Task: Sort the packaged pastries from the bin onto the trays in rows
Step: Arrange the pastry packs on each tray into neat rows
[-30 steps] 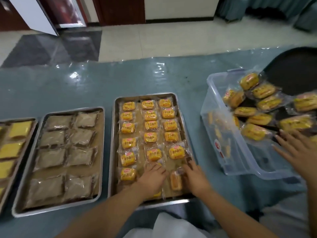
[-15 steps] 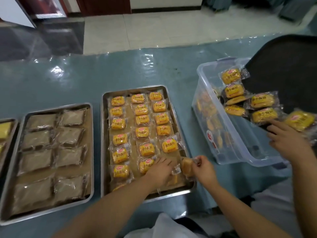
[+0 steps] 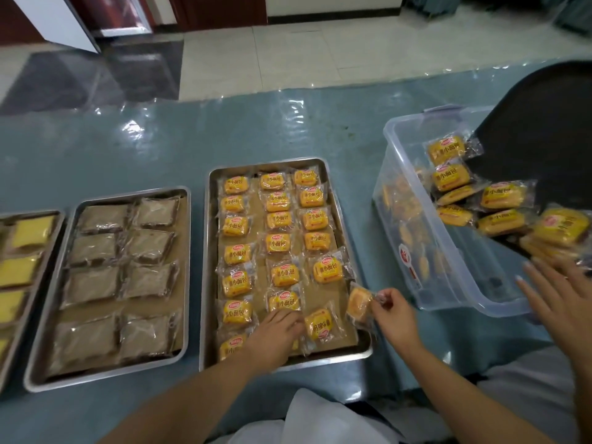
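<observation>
Since half a second ago the right hand (image 3: 392,315) has lifted its wrapped pastry (image 3: 358,303) a little higher over the near right corner of the middle tray (image 3: 205,267), while the left hand (image 3: 274,334) has stayed flat on the near row. The right hand's grip is narrow, thumb and fingertips pinching the crinkled clear edge of the wrapper so the round golden bun hangs tilted above the rim. The left hand lies with fingers spread loosely, pressing on glossy packets at the near end of the tray.

The tray is rectangular brushed steel with rounded corners, lined with brown paper, and carries three rows of small yellow packaged pastries (image 3: 280,243) in shiny film. One packet (image 3: 320,323) lies skewed, printed side turned, between the two hands.

To the right, the clear plastic bin (image 3: 448,277) with a rounded rim holds more yellow packets (image 3: 451,177), some spilling from a dark tilted tray (image 3: 544,139). Another person's hand (image 3: 557,293) reaches in, fingers straight.

Further left sit a steel tray of brownish square packets (image 3: 105,277) and another of pale yellow slabs (image 3: 19,270), all on the glossy teal tabletop (image 3: 160,149).
</observation>
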